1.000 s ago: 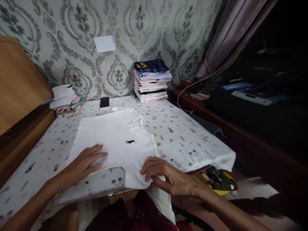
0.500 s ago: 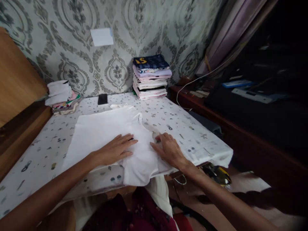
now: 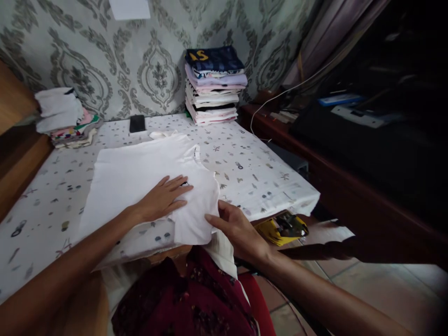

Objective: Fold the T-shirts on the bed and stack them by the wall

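Observation:
A white T-shirt (image 3: 133,168) lies spread on a patterned tablecloth, its neckline toward the right and a sleeve hanging near the front edge. My left hand (image 3: 163,198) rests flat on the shirt's chest with fingers stretched out, partly covering a small dark print. At the sleeve side, my right hand (image 3: 241,231) pinches the shirt's edge, thumb on top and the other fingers partly hidden beneath the cloth.
A tall stack of folded clothes (image 3: 215,100) stands against the wall, and a smaller stack (image 3: 66,116) sits at the back left. Near the wall lies a black phone (image 3: 137,123). A dark wooden desk (image 3: 336,186) with a white cable (image 3: 266,109) borders the right side.
My right hand has moved to the sleeve edge and now grips it; the shirt's right side looks smoother. My left hand stays flat on the shirt. The view has tilted downward.

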Available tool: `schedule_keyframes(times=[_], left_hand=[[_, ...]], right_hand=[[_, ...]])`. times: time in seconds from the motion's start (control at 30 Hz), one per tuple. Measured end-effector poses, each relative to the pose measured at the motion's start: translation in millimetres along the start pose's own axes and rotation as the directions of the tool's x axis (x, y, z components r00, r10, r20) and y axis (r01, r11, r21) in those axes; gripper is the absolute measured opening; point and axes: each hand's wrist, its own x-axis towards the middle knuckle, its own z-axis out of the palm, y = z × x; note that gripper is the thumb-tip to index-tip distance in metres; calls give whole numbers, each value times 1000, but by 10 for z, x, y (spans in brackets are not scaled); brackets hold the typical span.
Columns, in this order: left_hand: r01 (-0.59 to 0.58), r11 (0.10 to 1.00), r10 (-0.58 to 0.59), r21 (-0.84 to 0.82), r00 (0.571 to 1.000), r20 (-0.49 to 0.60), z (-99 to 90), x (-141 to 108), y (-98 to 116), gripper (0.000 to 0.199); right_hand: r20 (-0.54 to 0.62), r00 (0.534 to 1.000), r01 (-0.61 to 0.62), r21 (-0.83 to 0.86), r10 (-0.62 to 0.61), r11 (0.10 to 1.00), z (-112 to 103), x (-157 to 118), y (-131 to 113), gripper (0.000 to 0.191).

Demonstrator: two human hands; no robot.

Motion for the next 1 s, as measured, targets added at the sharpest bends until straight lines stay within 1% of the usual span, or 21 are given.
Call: schedule_keyframes(times=[0.07, 0.1, 0.13, 0.2, 0.27, 0.33, 0.37, 0.4, 0.43, 0.47, 0.5, 0.53, 0.57, 0.6, 0.63, 0.67, 0.73, 0.8, 0.83, 0.9, 1.0], left_hand=[[-7, 1000, 7, -3, 1000, -10, 2, -3, 1, 58], [-13, 1000, 13, -7, 1000, -14, 2, -2, 1, 58], [-20, 1000, 20, -12, 1000, -16, 3, 1, 2, 58], [-24, 999, 24, -20, 1000, -13, 1, 4, 5, 58], [-16, 999, 16, -28, 1000, -2, -8, -5, 11, 58], [-11, 999, 12, -38, 1000, 11, -24, -37, 14, 59], [-14, 999, 15, -46, 1000, 15, -33, -59, 9, 59], [-20, 998, 20, -57, 1000, 15, -42, -82, -2, 59], [-26, 997, 27, -68, 1000, 10, -52, -103, -23, 58], [-29, 996, 29, -78, 1000, 1, -61, -119, -53, 58], [-25, 996, 24, -86, 1000, -10, -73, -126, -93, 57], [-10, 996, 8, -89, 1000, -22, -87, -124, -142, 57], [19, 996, -22, -88, 999, -32, -104, -113, -199, 58], [60, 995, -64, -84, 997, -39, -125, -96, -264, 59], [107, 991, -111, -78, 993, -45, -149, -74, -336, 61], [155, 985, -159, -71, 986, -50, -174, -55, -416, 63], [233, 971, -236, -47, 970, -64, -221, -44, -609, 67], [305, 952, -306, -18, 948, -84, -258, -100, -861, 66], [353, 936, -351, -3, 931, -96, -271, -157, -1010, 65], [465, 885, -458, 23, 880, -127, -289, -317, -1347, 62], [605, 794, -586, 54, 787, -194, -307, -571, -1880, 62]], right_hand=[[24, 991, -136, 256, 134, 957, 69, -30, -55, 35], [40, 979, -199, 339, 197, 919, 93, -52, -75, 39], [58, 968, -249, 378, 245, 892, 107, -82, -84, 42], [76, 950, -309, 356, 302, 882, 96, -165, -67, 44], [128, 931, -362, 206, 342, 909, 25, -268, -25, 42], [147, 917, -368, -56, 372, 928, -105, -347, -2, 36], [117, 926, -332, -204, 360, 921, -183, -355, -10, 33], [69, 947, -274, -338, 314, 900, -260, -333, -36, 33], [13, 973, -201, -447, 231, 872, -326, -273, -79, 34], [-33, 992, -119, -531, 120, 839, -372, -172, -138, 36], [-46, 999, -29, -594, 2, 804, -389, -30, -206, 36], [-24, 994, 66, -640, -106, 766, -374, 150, -275, 33], [13, 979, 160, -673, -205, 722, -324, 364, -337, 28], [88, 954, 263, -701, -285, 663, -245, 604, -383, 21], [158, 923, 353, -715, -352, 603, -144, 859, -408, 18], [221, 891, 423, -723, -397, 546, -33, 1118, -409, 25], [336, 851, 500, -754, -403, 427, 166, 1601, -353, 40], [410, 844, 521, -783, -346, 340, 255, 1984, -254, 46], [431, 849, 516, -800, -306, 306, 242, 2132, -205, 46], [421, 872, 479, -840, -250, 254, 117, 2359, -140, 40], [299, 920, 356, -907, -253, 224, -154, 2643, -172, 31]])
